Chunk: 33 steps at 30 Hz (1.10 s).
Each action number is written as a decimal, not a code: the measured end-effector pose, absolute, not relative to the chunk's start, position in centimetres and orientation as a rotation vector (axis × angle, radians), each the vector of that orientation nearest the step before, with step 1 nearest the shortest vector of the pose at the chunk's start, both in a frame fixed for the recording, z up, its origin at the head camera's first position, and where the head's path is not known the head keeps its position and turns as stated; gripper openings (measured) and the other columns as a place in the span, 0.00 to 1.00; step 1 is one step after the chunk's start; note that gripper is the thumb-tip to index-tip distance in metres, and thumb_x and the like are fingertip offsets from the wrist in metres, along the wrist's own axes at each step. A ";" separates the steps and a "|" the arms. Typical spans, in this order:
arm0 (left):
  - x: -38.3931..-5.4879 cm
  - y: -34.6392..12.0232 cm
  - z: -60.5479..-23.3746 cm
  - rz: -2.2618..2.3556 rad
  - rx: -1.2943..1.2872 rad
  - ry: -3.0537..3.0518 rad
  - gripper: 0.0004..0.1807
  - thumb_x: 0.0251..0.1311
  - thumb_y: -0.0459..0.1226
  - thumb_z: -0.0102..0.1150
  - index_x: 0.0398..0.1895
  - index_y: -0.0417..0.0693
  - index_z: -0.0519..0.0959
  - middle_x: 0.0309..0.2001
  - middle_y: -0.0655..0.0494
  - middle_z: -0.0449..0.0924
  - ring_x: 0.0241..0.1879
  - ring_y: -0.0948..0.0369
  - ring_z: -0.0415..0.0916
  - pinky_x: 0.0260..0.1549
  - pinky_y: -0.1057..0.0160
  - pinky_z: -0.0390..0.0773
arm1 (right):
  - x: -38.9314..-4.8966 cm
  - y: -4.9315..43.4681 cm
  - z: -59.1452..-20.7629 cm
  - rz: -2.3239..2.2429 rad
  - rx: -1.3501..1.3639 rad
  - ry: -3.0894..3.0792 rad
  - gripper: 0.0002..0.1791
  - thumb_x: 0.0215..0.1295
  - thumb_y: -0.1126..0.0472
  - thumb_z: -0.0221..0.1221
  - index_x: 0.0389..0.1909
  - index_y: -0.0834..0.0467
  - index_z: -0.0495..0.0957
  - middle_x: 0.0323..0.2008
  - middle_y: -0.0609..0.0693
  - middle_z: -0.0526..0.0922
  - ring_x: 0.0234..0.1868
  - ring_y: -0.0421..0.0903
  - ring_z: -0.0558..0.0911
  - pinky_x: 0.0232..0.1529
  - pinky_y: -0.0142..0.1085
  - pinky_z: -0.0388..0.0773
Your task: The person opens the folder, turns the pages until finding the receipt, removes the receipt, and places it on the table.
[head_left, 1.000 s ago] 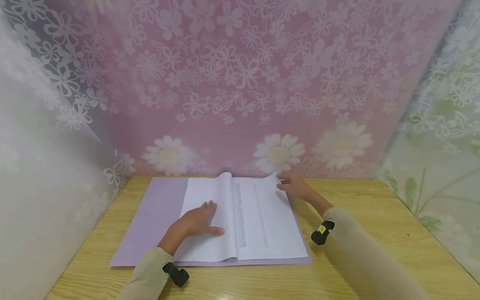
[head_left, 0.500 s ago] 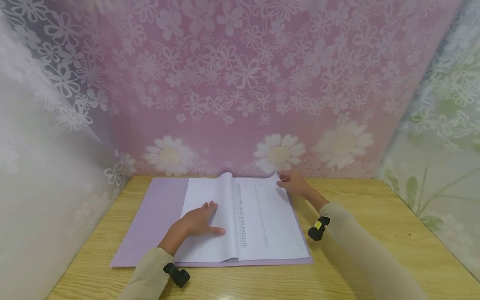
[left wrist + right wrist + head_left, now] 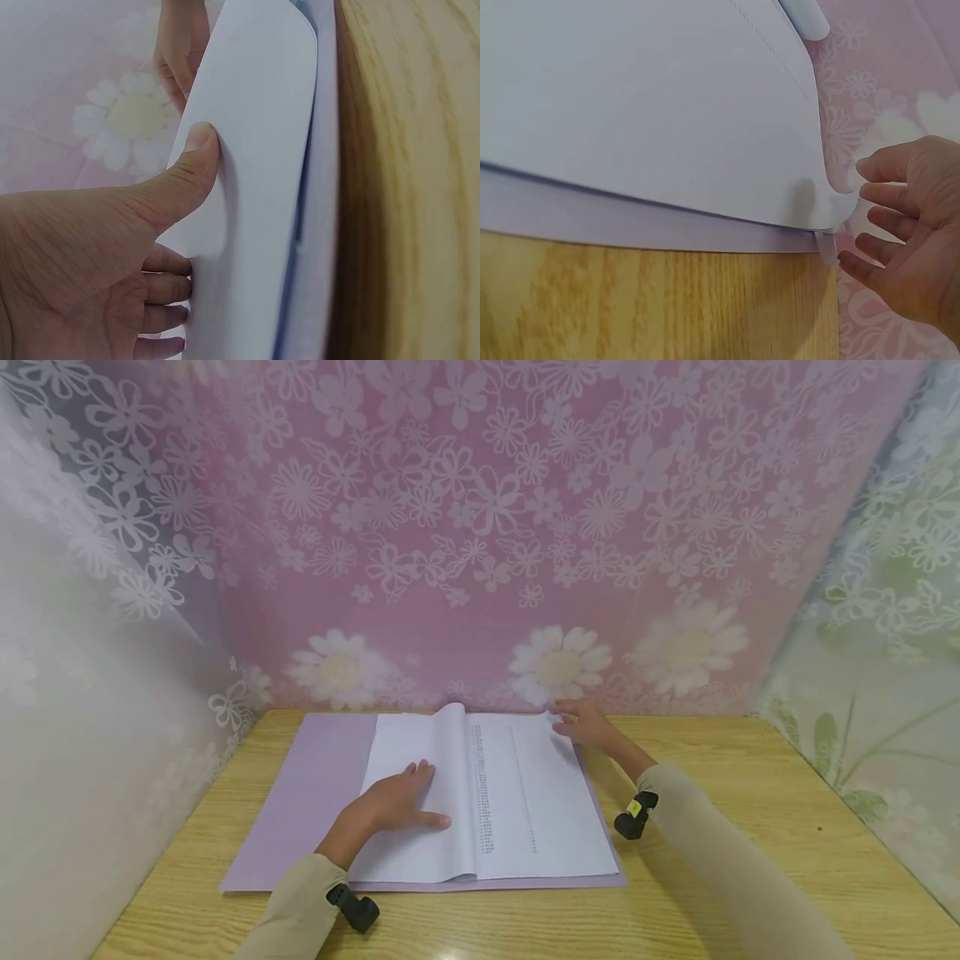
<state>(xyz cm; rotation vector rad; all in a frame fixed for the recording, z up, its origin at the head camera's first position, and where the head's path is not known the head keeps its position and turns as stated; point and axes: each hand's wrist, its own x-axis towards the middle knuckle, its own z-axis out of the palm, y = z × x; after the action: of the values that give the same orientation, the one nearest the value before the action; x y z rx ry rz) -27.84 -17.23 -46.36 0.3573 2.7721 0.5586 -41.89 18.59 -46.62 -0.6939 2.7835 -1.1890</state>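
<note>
A purple folder (image 3: 315, 793) lies open with white paper sheets in it. A turned-over sheet (image 3: 452, 752) bulges in a fold along the middle, and the printed page (image 3: 555, 810) lies to its right. My left hand (image 3: 393, 802) rests on the turned sheet, fingers extended; its thumb presses the paper in the left wrist view. My right hand (image 3: 588, 727) is at the far right corner of the printed page. In the right wrist view, the curled-up page corner (image 3: 844, 206) meets the fingertips, with the thumb (image 3: 889, 163) apart from the paper.
The folder lies on a wood-grain table (image 3: 712, 827), near its back edge. Behind stands a pink flowered curtain (image 3: 480, 610), with pale flowered side walls at left and right. A black camera is strapped to each wrist.
The right thumb and fingers have spread a little, and the page corner they held up has sunk lower. My left hand stays in place on the turned sheet.
</note>
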 end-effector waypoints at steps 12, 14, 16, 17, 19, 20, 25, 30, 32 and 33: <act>-27.8 -17.2 -46.4 0.578 0.364 2.764 0.59 0.55 0.64 0.69 0.81 0.42 0.54 0.81 0.42 0.52 0.80 0.45 0.52 0.73 0.42 0.63 | -40.9 19.8 -47.1 -1.455 -0.693 2.556 0.29 0.73 0.67 0.57 0.70 0.77 0.64 0.69 0.75 0.68 0.70 0.71 0.70 0.66 0.59 0.72; -27.8 -17.2 -46.4 0.576 0.368 2.766 0.59 0.55 0.64 0.69 0.81 0.42 0.54 0.81 0.42 0.52 0.80 0.45 0.52 0.73 0.42 0.63 | -40.3 20.0 -47.1 -1.465 -0.665 2.556 0.30 0.74 0.65 0.58 0.71 0.75 0.63 0.71 0.73 0.67 0.71 0.70 0.69 0.67 0.57 0.73; -27.8 -17.2 -46.4 0.576 0.372 2.768 0.59 0.55 0.64 0.69 0.81 0.42 0.55 0.81 0.41 0.52 0.80 0.44 0.53 0.73 0.42 0.63 | -39.4 20.1 -46.7 -1.477 -0.660 2.555 0.31 0.74 0.63 0.58 0.72 0.72 0.63 0.72 0.71 0.66 0.71 0.69 0.70 0.67 0.52 0.74; -27.8 -17.3 -46.3 0.576 0.375 2.768 0.59 0.55 0.64 0.68 0.81 0.41 0.55 0.81 0.41 0.52 0.80 0.44 0.53 0.73 0.42 0.63 | -39.0 20.3 -46.5 -1.486 -0.666 2.542 0.31 0.75 0.62 0.58 0.73 0.71 0.63 0.73 0.70 0.66 0.71 0.68 0.70 0.66 0.50 0.76; -27.9 -17.4 -46.2 0.569 0.380 2.771 0.59 0.55 0.64 0.68 0.81 0.41 0.54 0.81 0.41 0.52 0.80 0.44 0.53 0.73 0.42 0.63 | -38.1 20.5 -45.9 -1.527 -0.704 2.487 0.31 0.76 0.62 0.57 0.74 0.70 0.63 0.73 0.69 0.65 0.70 0.65 0.72 0.64 0.44 0.78; -27.9 -17.4 -46.1 0.564 0.382 2.772 0.59 0.56 0.64 0.68 0.81 0.41 0.55 0.81 0.41 0.52 0.80 0.44 0.52 0.73 0.42 0.63 | -37.7 20.6 -45.6 -1.549 -0.725 2.450 0.30 0.76 0.61 0.56 0.74 0.68 0.64 0.73 0.68 0.66 0.70 0.62 0.74 0.62 0.41 0.80; -27.9 -17.5 -45.4 0.564 0.384 2.764 0.58 0.57 0.63 0.68 0.81 0.41 0.55 0.81 0.42 0.51 0.81 0.45 0.50 0.74 0.43 0.62 | -36.3 21.1 -44.4 -1.622 -0.807 2.271 0.28 0.78 0.62 0.54 0.75 0.62 0.65 0.74 0.65 0.67 0.67 0.46 0.79 0.59 0.34 0.81; -27.8 -17.5 -45.3 0.582 0.400 2.748 0.57 0.57 0.62 0.68 0.80 0.40 0.55 0.81 0.41 0.51 0.80 0.43 0.50 0.74 0.42 0.61 | -35.3 20.6 -44.1 -1.516 -0.817 2.239 0.34 0.71 0.60 0.63 0.76 0.50 0.67 0.73 0.59 0.70 0.71 0.58 0.74 0.61 0.38 0.80; -27.8 -17.6 -45.5 0.585 0.407 2.746 0.58 0.56 0.62 0.68 0.80 0.40 0.55 0.81 0.41 0.52 0.80 0.43 0.52 0.74 0.42 0.61 | -34.9 20.2 -44.1 -1.472 -0.832 2.213 0.37 0.68 0.60 0.66 0.76 0.47 0.66 0.74 0.58 0.69 0.69 0.61 0.75 0.61 0.39 0.80; -27.8 -17.6 -45.6 0.587 0.408 2.745 0.58 0.56 0.62 0.68 0.80 0.41 0.55 0.81 0.41 0.52 0.80 0.43 0.52 0.74 0.42 0.62 | -34.7 20.0 -44.1 -1.455 -0.848 2.201 0.38 0.67 0.60 0.67 0.77 0.47 0.65 0.74 0.58 0.69 0.67 0.61 0.77 0.61 0.40 0.80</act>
<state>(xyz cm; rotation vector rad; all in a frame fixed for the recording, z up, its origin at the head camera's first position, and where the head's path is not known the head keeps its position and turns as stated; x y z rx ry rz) -27.81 -17.57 -45.55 0.4078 2.7453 0.5865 -34.67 19.99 -44.12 -0.8484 2.2012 -1.4547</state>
